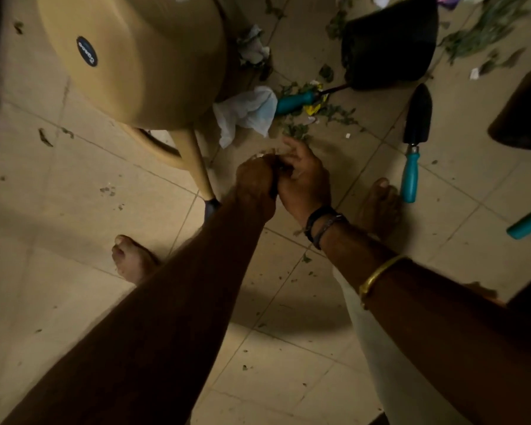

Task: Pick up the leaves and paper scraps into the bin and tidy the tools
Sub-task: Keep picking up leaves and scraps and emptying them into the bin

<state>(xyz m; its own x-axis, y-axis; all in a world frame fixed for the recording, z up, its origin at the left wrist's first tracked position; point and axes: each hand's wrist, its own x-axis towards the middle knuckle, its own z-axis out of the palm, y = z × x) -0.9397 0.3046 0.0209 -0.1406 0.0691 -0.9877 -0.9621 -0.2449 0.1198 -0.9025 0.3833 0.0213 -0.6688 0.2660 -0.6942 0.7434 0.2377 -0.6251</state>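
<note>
Left hand [255,184] and right hand [304,182] together clutch scraps [262,154] beside leaves [298,131].

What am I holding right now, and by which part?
The left hand is closed round a pale scrap, only its top edge showing. Whether the right hand grips it too cannot be told.

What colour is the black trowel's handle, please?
Teal; the trowel handle shows best in the head view.

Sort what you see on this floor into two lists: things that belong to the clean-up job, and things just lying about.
Job: leaves; crumpled paper; trowel; teal-handled tool; teal handle at the right edge; black bin; scraps gripped in the left hand.

Lying about: stool; dark shape at far right.
</note>
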